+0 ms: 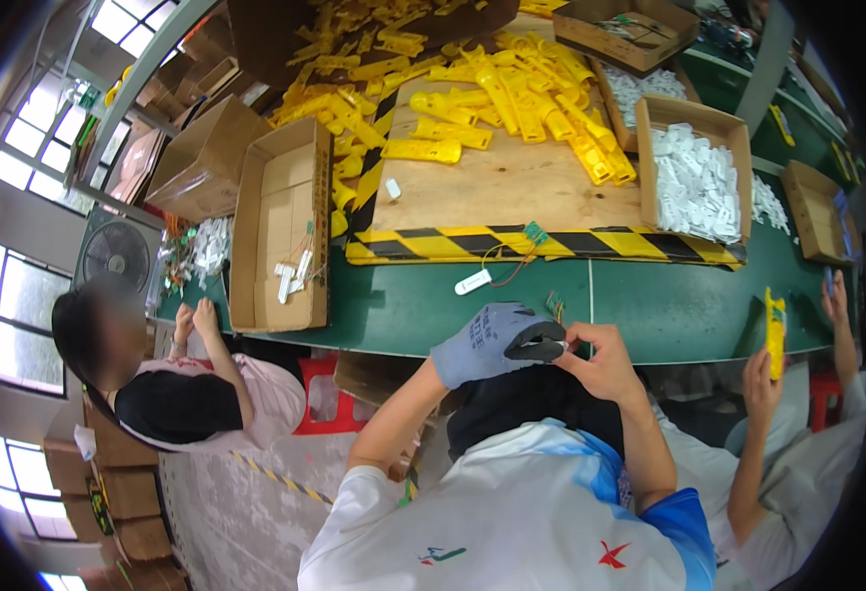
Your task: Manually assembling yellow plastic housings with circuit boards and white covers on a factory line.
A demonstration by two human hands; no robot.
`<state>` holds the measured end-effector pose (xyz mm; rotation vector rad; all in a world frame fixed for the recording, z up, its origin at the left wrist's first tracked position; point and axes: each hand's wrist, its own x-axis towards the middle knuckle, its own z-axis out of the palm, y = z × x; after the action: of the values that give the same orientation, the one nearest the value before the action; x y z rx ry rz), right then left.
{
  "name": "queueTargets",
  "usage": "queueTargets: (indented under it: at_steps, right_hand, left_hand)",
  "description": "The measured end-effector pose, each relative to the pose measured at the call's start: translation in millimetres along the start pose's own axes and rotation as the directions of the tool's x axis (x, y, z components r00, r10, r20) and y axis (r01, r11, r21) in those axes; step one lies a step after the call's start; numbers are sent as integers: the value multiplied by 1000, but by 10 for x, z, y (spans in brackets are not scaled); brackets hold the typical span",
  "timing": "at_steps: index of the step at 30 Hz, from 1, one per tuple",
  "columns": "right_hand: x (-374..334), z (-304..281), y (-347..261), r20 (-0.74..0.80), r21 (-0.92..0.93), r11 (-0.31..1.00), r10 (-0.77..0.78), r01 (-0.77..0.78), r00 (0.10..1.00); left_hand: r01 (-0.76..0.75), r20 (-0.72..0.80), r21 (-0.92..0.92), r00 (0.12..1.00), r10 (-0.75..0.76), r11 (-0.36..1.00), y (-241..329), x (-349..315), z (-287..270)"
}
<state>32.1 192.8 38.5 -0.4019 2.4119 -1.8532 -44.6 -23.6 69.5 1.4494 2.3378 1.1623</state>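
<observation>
My left hand (492, 345), in a grey-blue work glove with dark fingertips, is closed in a pinch in front of me at the table's near edge. My bare right hand (600, 361) meets it from the right, thumb and fingers pinched on a small white part that is mostly hidden. A green circuit board with thin wires (555, 305) shows just beyond the fingertips. Farther off on the green table (403, 305) lies a white plastic piece (472, 283), wired to another small green circuit board (535, 233).
Yellow plastic housings (512, 94) are heaped on a wooden board (532, 187) with a striped edge. A cardboard box (653, 177) of white parts stands right; another cardboard box (285, 217) stands left. A co-worker (187, 384) sits left; another person's hand (763, 384) holds a yellow housing.
</observation>
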Motion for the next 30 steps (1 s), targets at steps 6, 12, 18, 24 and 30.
queueTargets:
  at_steps: [6, 12, 18, 24, 30]
  right_hand:
    - [-216, 76, 156, -376, 617, 784, 226, 61, 898]
    - [-436, 206, 256, -316, 862, 487, 304, 138, 899]
    - [-395, 239, 249, -278, 879, 464, 309, 111, 909]
    - [35, 182, -26, -433, 588, 794, 147, 155, 889]
    - [676, 279, -470, -574, 210, 938, -110, 276, 811]
  left_hand:
    - [229, -495, 277, 867, -65, 933, -1054, 889, -851]
    - [371, -171, 789, 898, -406, 489, -2336, 795, -1741]
    - [345, -197, 843, 912, -361, 412, -2030, 902, -1363]
    - [360, -729, 180, 673, -121, 916, -1045, 872, -955]
    - [-305, -791, -601, 360, -495, 739, -20, 766, -478]
